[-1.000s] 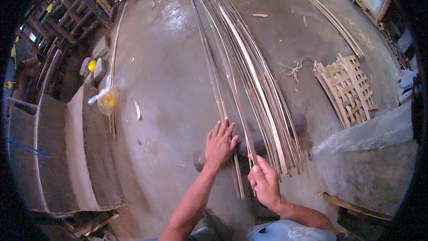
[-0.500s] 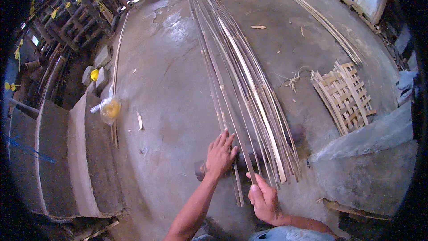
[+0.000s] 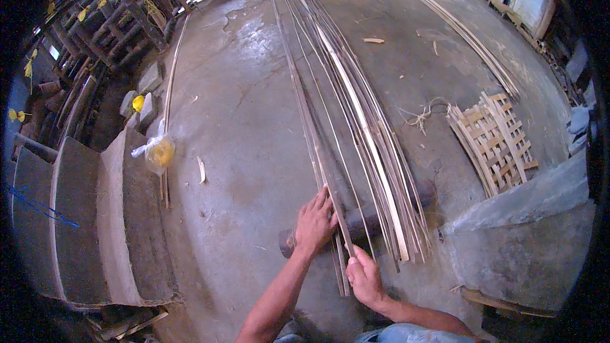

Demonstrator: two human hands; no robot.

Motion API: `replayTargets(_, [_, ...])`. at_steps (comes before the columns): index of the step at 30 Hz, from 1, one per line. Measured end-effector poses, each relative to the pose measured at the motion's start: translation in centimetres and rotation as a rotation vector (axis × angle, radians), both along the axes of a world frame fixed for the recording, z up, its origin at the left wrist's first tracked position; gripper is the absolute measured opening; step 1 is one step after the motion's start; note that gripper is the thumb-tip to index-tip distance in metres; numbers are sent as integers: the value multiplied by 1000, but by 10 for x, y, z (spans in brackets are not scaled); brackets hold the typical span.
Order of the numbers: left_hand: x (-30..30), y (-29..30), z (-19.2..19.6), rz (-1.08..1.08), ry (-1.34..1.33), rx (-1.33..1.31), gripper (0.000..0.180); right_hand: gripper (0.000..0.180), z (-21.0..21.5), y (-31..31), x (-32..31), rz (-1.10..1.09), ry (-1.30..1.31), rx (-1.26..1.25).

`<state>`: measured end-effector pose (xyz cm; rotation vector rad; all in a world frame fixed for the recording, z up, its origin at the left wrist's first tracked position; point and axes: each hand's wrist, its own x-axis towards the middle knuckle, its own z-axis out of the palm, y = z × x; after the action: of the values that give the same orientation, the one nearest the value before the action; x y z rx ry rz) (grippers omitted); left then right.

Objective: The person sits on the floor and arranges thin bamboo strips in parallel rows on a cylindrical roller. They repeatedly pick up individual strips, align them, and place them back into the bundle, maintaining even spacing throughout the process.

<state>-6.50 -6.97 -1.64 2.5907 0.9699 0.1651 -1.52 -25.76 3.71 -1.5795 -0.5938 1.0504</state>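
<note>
Across smooth, stained concrete floor (image 3: 241,159), long slender wooden strips (image 3: 369,133) lie in a loose, near-parallel bundle, lower ends over a dark, rounded log (image 3: 354,228). Left hand (image 3: 314,223): palm down, fingers extended flat over narrow strips left of the bundle. Right hand (image 3: 365,278): thumb and fingers closed around the near end of one flat, brownish strip (image 3: 343,230). Right of bundle: pale, open-weave slatted panel (image 3: 499,143), frayed fibres (image 3: 419,119) beside it.
</note>
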Motion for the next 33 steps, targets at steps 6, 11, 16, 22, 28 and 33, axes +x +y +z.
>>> replayTargets(6, [1, -3, -19, 67, -36, -159, 57, 45, -27, -27, 2, 20, -138, -212])
replayTargets(11, [0, 1, -12, 40, -215, -77, 56, 43, -35, -78, 2, 228, -261, -96])
replayTargets(16, [3, 1, -12, 24, -185, -64, 55, 30, -27, -108, -3, 111, 267, -261])
replayTargets(22, [2, 1, -14, 43, -216, -138, 55, 21, -27, -88, -7, -25, 411, -157])
replayTargets(28, [-1, 15, -19, 102, -296, -264, 49, 21, -25, -93, -10, 362, 304, -277])
replayTargets(33, [-2, 16, -33, 104, -356, -145, 47, 19, -40, -92, -21, 48, 339, -261])
